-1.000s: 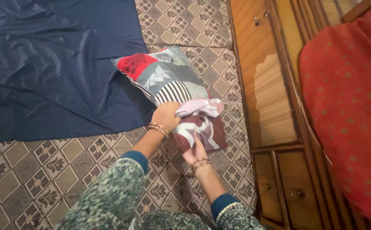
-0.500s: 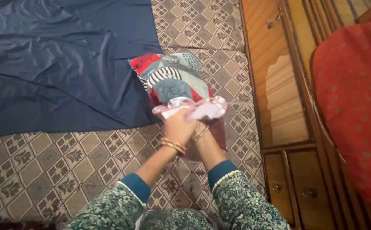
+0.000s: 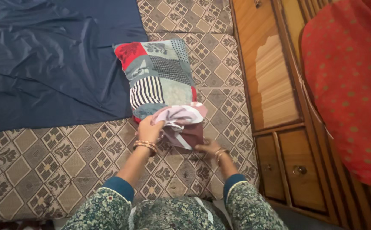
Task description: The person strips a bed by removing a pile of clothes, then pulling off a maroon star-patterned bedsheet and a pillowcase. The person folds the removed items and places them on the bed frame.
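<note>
A patchwork pillow (image 3: pixel 157 76) in red, grey, striped and checked squares lies on the patterned mattress (image 3: pixel 45 166). Its near end sits inside a bunched pink and maroon pillow cover (image 3: pixel 181 123). My left hand (image 3: pixel 150 130) grips the cover's left edge against the pillow. My right hand (image 3: pixel 209 148) holds the cover's lower right edge, low on the mattress. Both wrists wear bangles, and both sleeves are dark green with a floral print.
A dark blue sheet (image 3: pixel 45 55) covers the mattress to the left. A wooden headboard with drawers (image 3: pixel 287 162) runs along the right side. Beyond it lies a red dotted fabric (image 3: pixel 351 81).
The pillow now lies straight and further from me, with more of it showing. My hands have spread apart, the right one dropping to the cover's lower edge.
</note>
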